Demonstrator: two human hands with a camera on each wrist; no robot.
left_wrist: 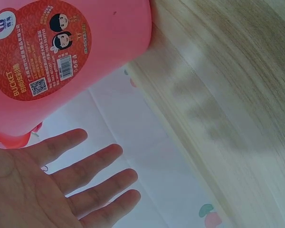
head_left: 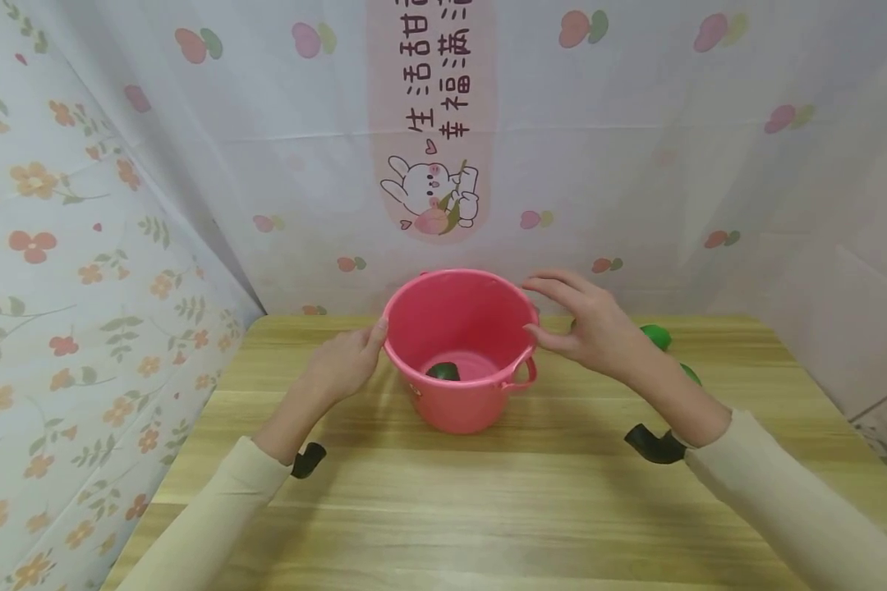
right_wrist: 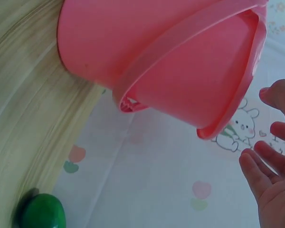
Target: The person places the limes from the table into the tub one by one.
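Observation:
A pink bucket (head_left: pixel 461 410) stands upright on the wooden table in the head view, with a dark green rounded object (head_left: pixel 443 371) at its bottom. My left hand (head_left: pixel 346 361) is at the bucket's left rim, thumb against the edge. In the left wrist view its fingers (left_wrist: pixel 97 164) are straight and spread below the bucket's red label (left_wrist: pixel 42 52). My right hand (head_left: pixel 591 324) is by the right rim, thumb and fingers apart with nothing between them. The right wrist view shows a gap between those fingers and the bucket's rim (right_wrist: pixel 237 111); the handle (right_wrist: pixel 180 35) lies along its side.
A bright green round object (head_left: pixel 656 336) lies on the table (head_left: pixel 443 509) beyond my right forearm, with another green piece (head_left: pixel 690 374) partly hidden by that arm. Printed cloth (head_left: pixel 303 164) hangs behind the table and along the left. Black wrist mounts (head_left: pixel 654 445) stick out below both wrists.

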